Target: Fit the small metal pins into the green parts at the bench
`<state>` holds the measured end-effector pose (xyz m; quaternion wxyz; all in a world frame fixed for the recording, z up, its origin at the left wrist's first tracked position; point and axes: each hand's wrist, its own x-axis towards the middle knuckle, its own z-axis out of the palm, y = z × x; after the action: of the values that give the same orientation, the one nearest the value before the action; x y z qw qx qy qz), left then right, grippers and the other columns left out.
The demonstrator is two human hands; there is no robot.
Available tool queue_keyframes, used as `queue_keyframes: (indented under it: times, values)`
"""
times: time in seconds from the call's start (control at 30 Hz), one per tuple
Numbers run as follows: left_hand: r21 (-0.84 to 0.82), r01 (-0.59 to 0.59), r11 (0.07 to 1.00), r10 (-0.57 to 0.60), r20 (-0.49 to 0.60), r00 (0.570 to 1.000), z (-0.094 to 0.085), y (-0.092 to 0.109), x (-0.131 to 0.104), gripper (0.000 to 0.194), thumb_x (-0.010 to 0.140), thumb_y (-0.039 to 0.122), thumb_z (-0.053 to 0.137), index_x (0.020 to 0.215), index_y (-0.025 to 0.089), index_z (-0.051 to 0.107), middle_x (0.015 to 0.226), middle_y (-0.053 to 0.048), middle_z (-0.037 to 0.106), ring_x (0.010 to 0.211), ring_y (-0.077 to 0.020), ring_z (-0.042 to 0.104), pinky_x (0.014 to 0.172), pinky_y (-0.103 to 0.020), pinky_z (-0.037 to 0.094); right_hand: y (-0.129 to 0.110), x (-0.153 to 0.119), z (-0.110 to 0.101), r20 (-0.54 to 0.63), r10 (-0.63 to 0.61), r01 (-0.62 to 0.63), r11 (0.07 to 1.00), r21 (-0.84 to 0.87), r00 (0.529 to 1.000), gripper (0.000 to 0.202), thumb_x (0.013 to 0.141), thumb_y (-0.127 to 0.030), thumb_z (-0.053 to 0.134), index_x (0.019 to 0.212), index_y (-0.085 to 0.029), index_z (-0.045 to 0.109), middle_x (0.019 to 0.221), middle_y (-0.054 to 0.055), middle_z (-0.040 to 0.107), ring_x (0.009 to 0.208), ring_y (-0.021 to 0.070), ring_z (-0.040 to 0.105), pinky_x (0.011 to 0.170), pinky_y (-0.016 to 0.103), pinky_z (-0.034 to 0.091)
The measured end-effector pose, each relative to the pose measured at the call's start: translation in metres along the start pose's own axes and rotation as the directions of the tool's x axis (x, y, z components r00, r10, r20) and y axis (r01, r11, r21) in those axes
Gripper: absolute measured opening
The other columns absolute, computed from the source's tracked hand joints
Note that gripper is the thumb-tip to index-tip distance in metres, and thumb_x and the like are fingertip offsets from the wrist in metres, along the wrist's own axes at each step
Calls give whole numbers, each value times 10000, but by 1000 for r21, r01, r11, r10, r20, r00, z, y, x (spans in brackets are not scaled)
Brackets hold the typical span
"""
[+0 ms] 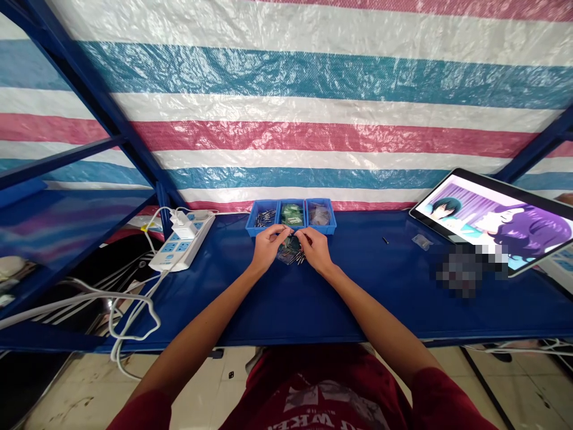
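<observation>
My left hand and my right hand are close together over the table, just in front of three blue bins. Thumb and fingers of each hand are pinched at a small item between them, too small to make out. Below the fingers lie several slim metal pieces, like screws, beside a clear plastic bag. The left bin holds dark metal screw-like pieces. Small green pieces fill the middle bin, and clear plastic bags the right one.
A tablet showing a cartoon stands tilted at the right. Near it lie a clear bag and a small dark piece. A white power strip with looping cables occupies the table's left side.
</observation>
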<state>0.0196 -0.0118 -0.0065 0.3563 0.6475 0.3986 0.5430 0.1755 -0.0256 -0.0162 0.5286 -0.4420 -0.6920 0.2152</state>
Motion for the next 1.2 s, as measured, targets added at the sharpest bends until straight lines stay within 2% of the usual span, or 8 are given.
queue_keyframes:
  times: [0.13,0.27,0.43,0.6,0.87,1.0,1.1,1.2]
  values:
    - [259,-173,950,124,192,974,-10,-3,1,211,847,366,606,904,209,736,884,-61,723,832,-213,650,780,-302,482,1,2,-4,-93,44,-48,998,-46,995,401,952,-437,369,861,-184,666,689,36,621,662,173,588,642,278,447]
    - [296,-237,925,144,303,942,-16,-6,4,207,845,350,605,912,212,744,841,-57,719,772,-195,643,762,-283,472,1,3,-7,-111,30,-34,999,-35,993,352,932,-416,420,862,-175,667,744,43,644,640,160,575,629,275,448]
    - [201,-80,976,44,180,983,-16,-6,3,273,850,377,598,1009,173,687,566,15,618,541,-131,549,587,-228,426,1,1,-4,33,-56,56,998,-9,998,236,893,-370,509,861,-187,655,785,35,633,605,135,544,592,254,442]
    - [82,29,996,-42,158,987,-14,-2,2,311,853,395,588,1038,152,644,509,45,557,431,-81,440,468,-193,365,3,-1,-1,97,-121,124,992,-28,988,231,906,-345,505,807,-187,642,731,24,601,631,138,543,615,248,429]
    - [7,13,1000,-14,106,994,-13,-5,4,272,749,399,705,803,132,705,719,-60,701,571,-138,616,504,-230,474,7,1,-2,30,-80,83,993,-86,996,326,938,-386,442,769,-181,632,724,34,629,643,146,555,643,252,420]
    - [164,-95,982,107,-67,992,-17,-3,5,264,808,397,654,832,144,721,742,-56,720,597,-155,648,548,-252,505,4,2,-3,2,-39,39,991,-128,999,388,953,-400,389,762,-170,637,669,29,610,608,145,542,626,252,399]
    - [450,-174,876,328,-289,899,-26,-4,15,253,870,378,590,912,167,725,810,-50,734,676,-166,667,697,-286,524,3,3,-4,-16,-13,11,990,-140,1000,403,959,-395,361,786,-166,644,646,24,594,584,143,530,603,250,388]
    - [686,-204,699,431,-176,885,-34,-10,27,270,906,367,539,984,176,713,937,-81,733,846,-216,674,817,-336,500,5,3,-4,-19,-1,-2,988,-156,1000,389,952,-382,369,787,-164,646,667,30,610,588,145,535,601,250,388]
